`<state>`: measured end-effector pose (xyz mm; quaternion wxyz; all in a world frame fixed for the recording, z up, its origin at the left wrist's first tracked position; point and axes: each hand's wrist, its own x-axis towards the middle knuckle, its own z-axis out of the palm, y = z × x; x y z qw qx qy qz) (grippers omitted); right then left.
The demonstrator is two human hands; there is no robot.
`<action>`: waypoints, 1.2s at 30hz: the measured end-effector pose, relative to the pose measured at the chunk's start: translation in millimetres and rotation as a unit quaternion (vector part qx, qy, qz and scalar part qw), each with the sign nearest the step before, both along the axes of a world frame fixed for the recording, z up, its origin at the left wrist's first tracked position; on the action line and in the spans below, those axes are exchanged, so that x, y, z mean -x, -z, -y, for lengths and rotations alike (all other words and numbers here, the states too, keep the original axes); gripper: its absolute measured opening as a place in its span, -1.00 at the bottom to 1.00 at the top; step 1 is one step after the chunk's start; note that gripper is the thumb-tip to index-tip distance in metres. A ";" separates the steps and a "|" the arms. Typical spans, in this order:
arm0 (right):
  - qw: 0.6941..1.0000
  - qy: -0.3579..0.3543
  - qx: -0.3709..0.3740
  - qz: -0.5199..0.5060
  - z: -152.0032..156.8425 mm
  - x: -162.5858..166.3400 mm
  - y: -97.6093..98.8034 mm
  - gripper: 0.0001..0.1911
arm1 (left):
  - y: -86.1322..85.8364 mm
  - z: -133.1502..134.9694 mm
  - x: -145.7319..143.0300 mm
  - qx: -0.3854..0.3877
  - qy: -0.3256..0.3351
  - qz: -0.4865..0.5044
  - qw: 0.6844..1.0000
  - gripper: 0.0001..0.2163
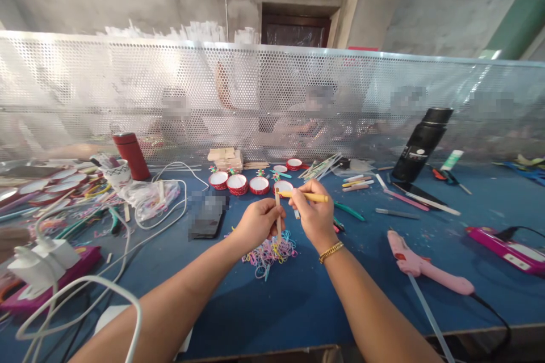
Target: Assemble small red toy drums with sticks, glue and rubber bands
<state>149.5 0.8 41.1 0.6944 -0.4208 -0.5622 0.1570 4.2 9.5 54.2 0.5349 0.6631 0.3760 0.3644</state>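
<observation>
Pinched between the thumb and fingers of my left hand (260, 219) is a flat wooden craft stick (279, 221), held upright. My right hand (315, 212) grips a yellow marker pen (317, 197) lying sideways, its left end at the top of the stick; whether the tip touches the wood I cannot tell. A small pale piece shows below my right fingers, too unclear to name. Under both hands lies a pile of coloured rubber bands (269, 255). Just beyond stand several small red drum-like rounds with white tops (259, 185), small green-and-red ornaments by them.
A pink glue gun (426, 269) lies at right, near a black flask (421, 144) and several pens (356, 182). At left are a phone (208, 216), white cables, a red bottle (131, 156) and a power strip (85, 264). A perforated metal screen (242, 96) spans the back.
</observation>
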 end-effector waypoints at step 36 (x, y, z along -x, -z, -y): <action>1.000 0.007 -0.010 0.003 1.0 -0.9 -3.0 -0.76 | 1.7 -1.1 0.5 -0.004 -0.004 -0.006 1.000 -0.82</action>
